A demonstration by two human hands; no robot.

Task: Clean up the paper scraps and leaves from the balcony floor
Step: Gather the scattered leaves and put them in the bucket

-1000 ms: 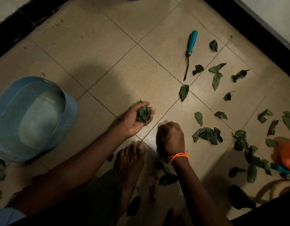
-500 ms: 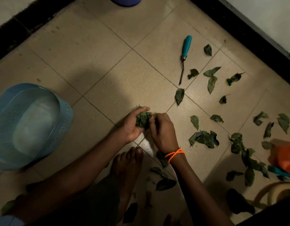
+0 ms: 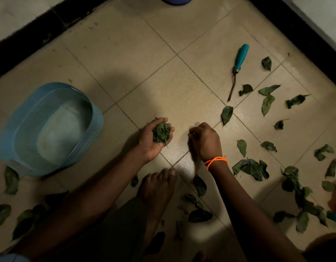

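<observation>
I see a crumpled wad of dark green leaves point(image 3: 161, 132) cupped in the left hand point(image 3: 154, 138), palm up, fingers curled round it, approx. mid floor. Right hand point(image 3: 205, 141) is just beside it, knuckles up, fingers curled under; can't tell if it pinches anything. An orange cord bracelet point(image 3: 216, 161) sits on that wrist. Loose leaves point(image 3: 251, 168), flat, pointed-oval, some curled, lie scattered over the beige square-tiled floor point(image 3: 125, 59) toward its right edge, w/ more near the bottom edge and bottom-left corner. A bare foot point(image 3: 157, 188) rests below the hands. A pale blue perforated plastic basket point(image 3: 50, 127), oval, stands at the floor's left edge. A thin metal tool w/ smooth teal handle point(image 3: 238, 67) lies toward the top-right corner, near the leaves.
</observation>
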